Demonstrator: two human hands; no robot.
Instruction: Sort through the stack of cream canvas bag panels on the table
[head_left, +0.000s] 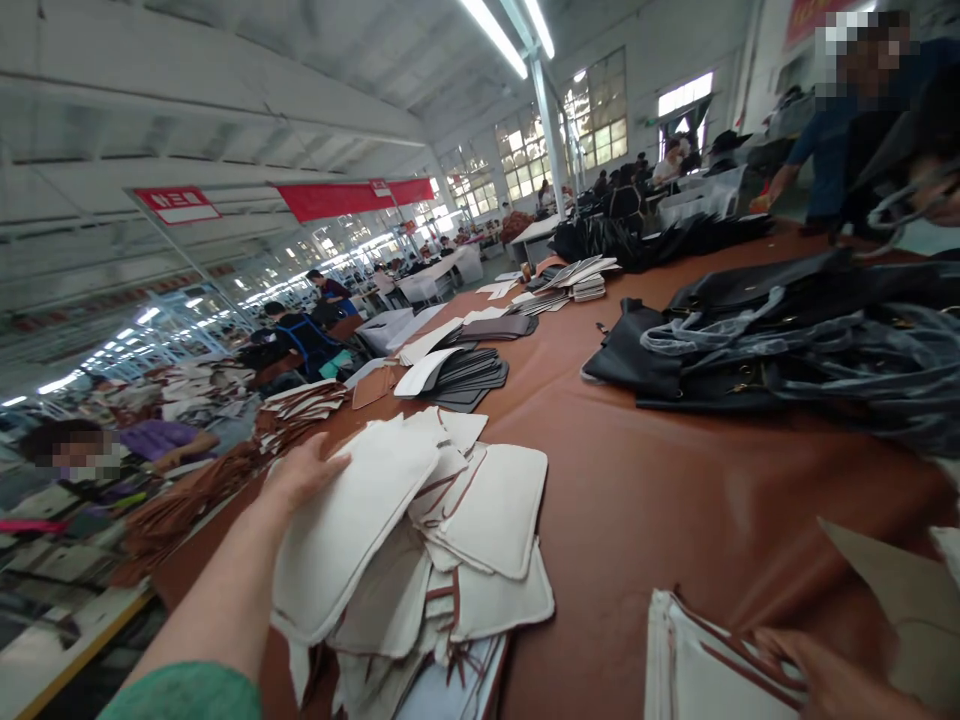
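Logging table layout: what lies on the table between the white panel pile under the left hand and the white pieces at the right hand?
Head view: only bare brown leather table cover between white panel pile and white pieces.

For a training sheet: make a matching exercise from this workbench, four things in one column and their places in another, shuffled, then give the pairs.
Things:
1. left hand
2. right hand
3. dark grey panel stack
4. black bags

Places:
A. far right side of the brown table
B. on the top white panel of the near pile
C. bottom right edge, on a white brown-trimmed piece
D. mid-table, beyond the white pile

Pairs: 1-B, 2-C, 3-D, 4-A
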